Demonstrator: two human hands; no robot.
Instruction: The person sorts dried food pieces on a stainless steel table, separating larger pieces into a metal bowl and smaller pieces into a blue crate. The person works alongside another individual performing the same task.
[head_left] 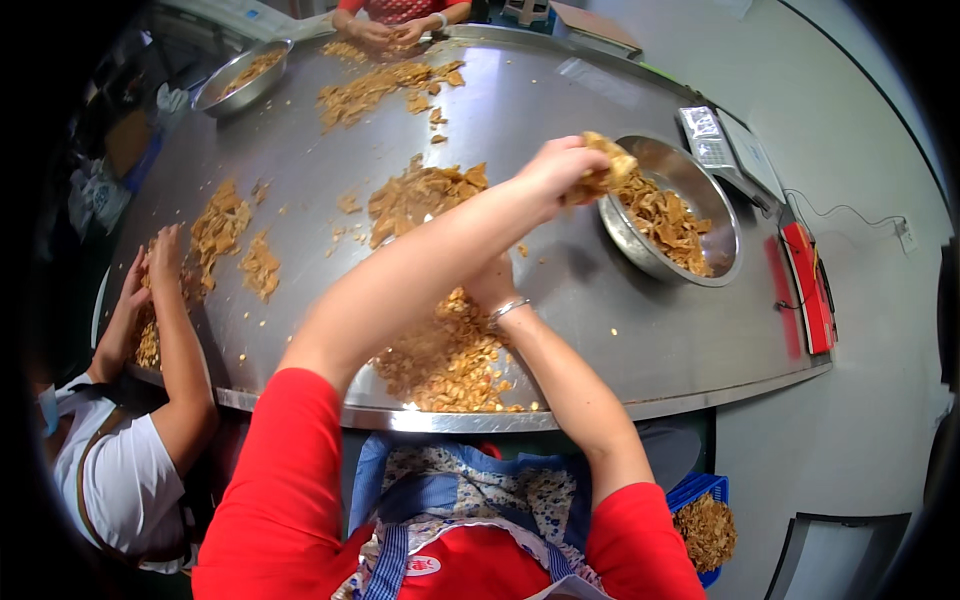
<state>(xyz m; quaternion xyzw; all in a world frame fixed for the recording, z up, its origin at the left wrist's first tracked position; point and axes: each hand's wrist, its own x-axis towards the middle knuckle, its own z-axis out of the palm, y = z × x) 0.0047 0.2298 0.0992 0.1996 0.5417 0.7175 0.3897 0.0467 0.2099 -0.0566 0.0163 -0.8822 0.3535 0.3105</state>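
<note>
My left arm reaches across to the right. My left hand [562, 178] is closed around a bunch of flat golden-brown dried pieces [606, 168] at the left rim of a steel bowl [722, 235]. Similar brown pieces [668, 225] lie inside that bowl. My right hand [490, 282], with a silver bracelet on its wrist, is low over the table beneath my left forearm. That forearm hides its fingers. A pile of larger brown pieces [425, 200] lies just beyond my forearm, and a heap of small golden flakes [450, 360] is near the front edge.
The steel table [620, 360] has a raised rim. A scale [725, 150] and a red box [808, 285] stand at the right edge. Co-workers' hands work at left [150, 275] and far side [392, 38]. Another bowl [243, 78] is back left; a blue basket [705, 490] stands below right.
</note>
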